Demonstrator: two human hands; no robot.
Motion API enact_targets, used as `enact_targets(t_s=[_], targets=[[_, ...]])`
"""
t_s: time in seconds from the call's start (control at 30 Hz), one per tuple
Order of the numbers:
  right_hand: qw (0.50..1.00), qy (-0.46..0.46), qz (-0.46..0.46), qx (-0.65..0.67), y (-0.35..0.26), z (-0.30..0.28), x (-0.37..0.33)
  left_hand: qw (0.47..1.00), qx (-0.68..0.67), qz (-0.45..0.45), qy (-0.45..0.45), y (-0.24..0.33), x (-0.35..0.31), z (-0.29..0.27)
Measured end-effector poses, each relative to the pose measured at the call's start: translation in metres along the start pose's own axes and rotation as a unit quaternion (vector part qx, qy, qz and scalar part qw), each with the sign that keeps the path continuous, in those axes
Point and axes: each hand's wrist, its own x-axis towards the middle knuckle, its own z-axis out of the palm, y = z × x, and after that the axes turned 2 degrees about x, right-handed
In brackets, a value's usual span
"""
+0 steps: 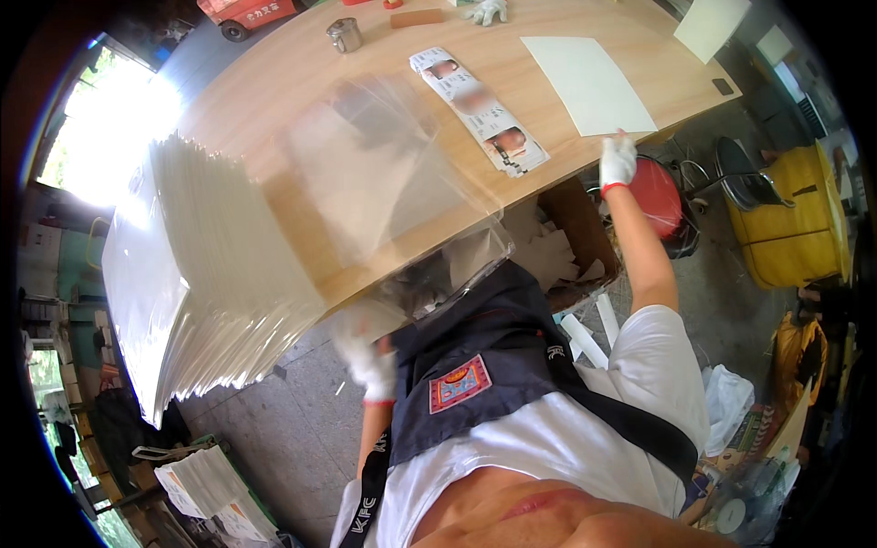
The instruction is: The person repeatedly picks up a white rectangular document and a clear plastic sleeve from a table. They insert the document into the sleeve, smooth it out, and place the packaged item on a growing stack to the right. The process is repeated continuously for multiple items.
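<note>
My left hand (368, 365), in a white glove with a red cuff, is smeared by motion at the table's near edge. Its fingers do not show clearly, nor whether it holds anything. Right beside it stands a tall stack of clear-wrapped white sheets (228, 274). Clear plastic bags (365, 164), partly blurred, lie across the table and hang over its front edge. My right hand (618, 163), gloved the same way, has its bent fingers closed at the near edge of a flat white board (589, 87). Between bags and board lies a pile of printed strips (480, 110).
On the wooden table (265, 105) stand a metal cup (344, 36) and, farther off, a loose white glove (485, 11). Below the table are a cardboard box (585, 237) with scraps and a red stool (650, 196). A yellow bag (790, 228) sits at the right.
</note>
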Motion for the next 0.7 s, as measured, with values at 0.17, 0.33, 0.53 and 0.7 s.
enact_targets(t_s=[0.17,0.33,0.53,0.7], targets=[[0.983,-0.041,0.176,0.020,0.128,0.010,0.094,0.967,0.121,0.146,-0.168,0.075,0.075,0.061],[0.962,-0.181,0.204,0.029,0.143,0.023,0.127,0.955,0.159,0.187,-0.169,0.070,0.112,0.090],[0.946,-0.034,0.302,0.115,0.176,0.028,0.173,0.943,0.197,0.210,-0.168,0.063,0.185,0.116],[0.983,-0.001,0.179,-0.048,0.099,0.030,0.142,0.954,0.219,0.178,-0.106,0.029,0.233,0.138]])
